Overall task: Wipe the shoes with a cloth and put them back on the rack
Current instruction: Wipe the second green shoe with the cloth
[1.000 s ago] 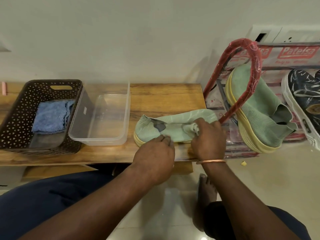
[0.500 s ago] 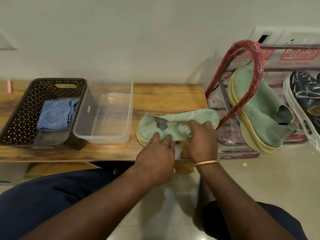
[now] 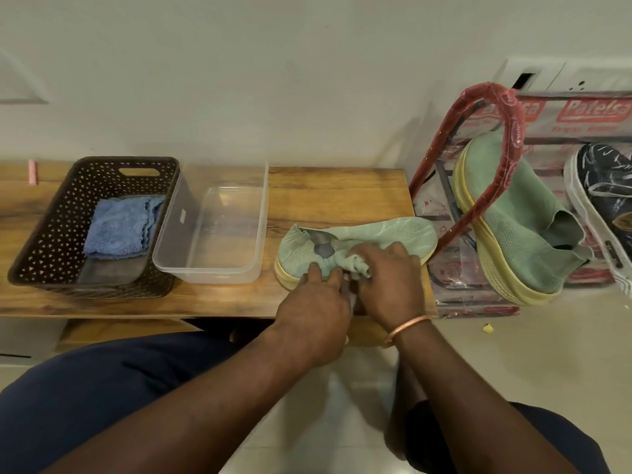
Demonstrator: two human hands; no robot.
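Wiping the green shoe on the bench

The green shoe (image 3: pixel 393 230) lies on its side on the wooden bench (image 3: pixel 335 196), toe toward the rack (image 3: pixel 511 124). The right hand (image 3: pixel 393 285) has its fingers curled round a bunched pale cloth (image 3: pixel 359 268) and presses it against the knit upper near the collar. The left hand (image 3: pixel 313 313) steadies the shoe, its fingers fairly straight and pushing on the sole edge. This looks like the wiping step, mid-stroke. Its pair, the second green shoe (image 3: pixel 513 227), leans on the rack beside a dark shoe (image 3: pixel 605 186) (whether either is wiped, I cannot tell). Next the shoe likely needs turning to reach the hidden side, then a firm grip to carry it across to the rack
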